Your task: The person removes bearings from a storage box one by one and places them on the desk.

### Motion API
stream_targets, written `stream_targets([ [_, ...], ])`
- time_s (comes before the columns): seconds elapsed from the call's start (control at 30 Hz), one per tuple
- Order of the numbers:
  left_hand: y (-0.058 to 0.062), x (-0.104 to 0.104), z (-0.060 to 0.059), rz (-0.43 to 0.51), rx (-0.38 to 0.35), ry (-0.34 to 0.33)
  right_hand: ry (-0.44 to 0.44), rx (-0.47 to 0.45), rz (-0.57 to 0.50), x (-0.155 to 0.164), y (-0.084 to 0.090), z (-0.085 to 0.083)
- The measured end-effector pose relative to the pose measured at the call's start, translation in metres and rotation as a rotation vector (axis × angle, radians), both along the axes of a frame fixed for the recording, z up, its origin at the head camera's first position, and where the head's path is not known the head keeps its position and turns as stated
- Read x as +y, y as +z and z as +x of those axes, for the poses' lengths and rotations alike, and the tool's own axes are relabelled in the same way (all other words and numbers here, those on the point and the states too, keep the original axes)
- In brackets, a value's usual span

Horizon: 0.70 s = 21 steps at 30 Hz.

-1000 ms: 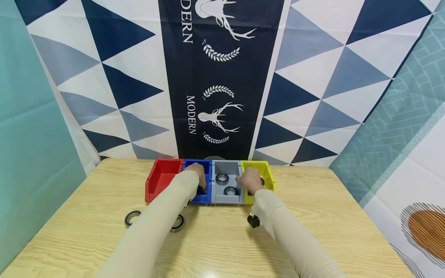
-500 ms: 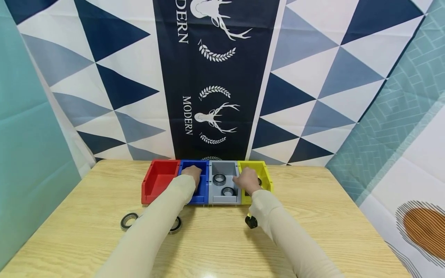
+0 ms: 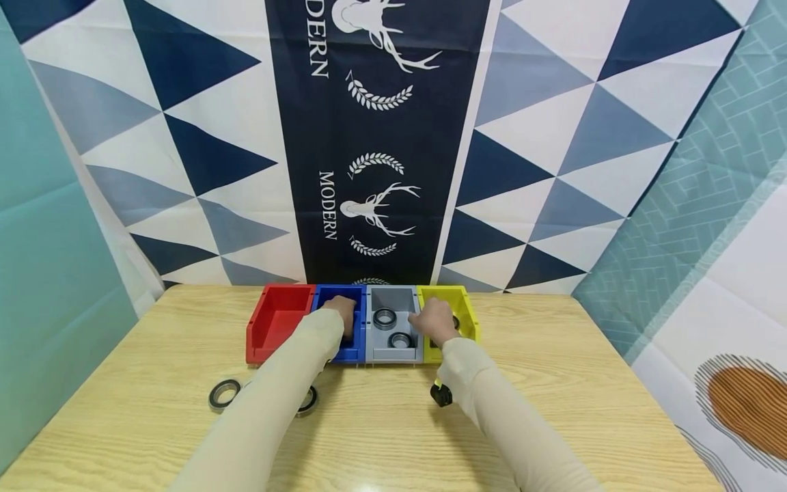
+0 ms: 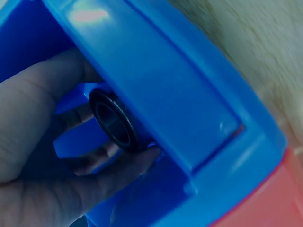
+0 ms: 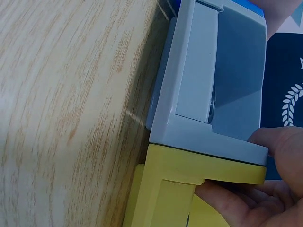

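Little moved since half a second ago: both hands stay over same bins, view drifted slightly.

Left hand [image 4: 42, 156] grip: fingers curled round black bearing ring [image 4: 113, 120], ring on edge, low inside blue bin [image 4: 189, 118], against its front wall.

Right hand [image 3: 433, 321] grip: over yellow bin [image 5: 180, 184], thumb on grey bin [image 5: 208, 85] wall; what it holds, cannot tell.

Two rings [image 3: 384, 318] in grey bin. Loose ring [image 3: 223, 394] on table [image 3: 381, 437], nearer left arm.
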<state>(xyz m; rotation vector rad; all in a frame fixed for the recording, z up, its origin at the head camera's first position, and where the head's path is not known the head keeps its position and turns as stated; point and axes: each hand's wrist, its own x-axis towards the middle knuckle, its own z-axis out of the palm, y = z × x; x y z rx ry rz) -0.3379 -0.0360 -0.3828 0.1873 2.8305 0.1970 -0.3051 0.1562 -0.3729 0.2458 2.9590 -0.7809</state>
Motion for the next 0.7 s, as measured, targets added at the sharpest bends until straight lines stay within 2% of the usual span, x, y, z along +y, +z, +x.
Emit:
stream_targets([
  [0.17,-0.013,0.004,-0.009,0.020,-0.036,0.105,-0.007,0.000,0.002,0.000,0.000,0.001],
  [0.3,-0.017,0.006,-0.012,0.033,-0.026,0.152,-0.007,0.008,0.001,0.000,0.001,0.001],
  [0.5,-0.011,0.010,-0.010,0.071,-0.021,0.167,-0.020,0.014,0.006,0.001,0.002,0.001],
  [0.7,-0.002,0.012,-0.005,-0.022,-0.046,0.133,-0.016,0.005,-0.003,0.000,0.001,0.004],
])
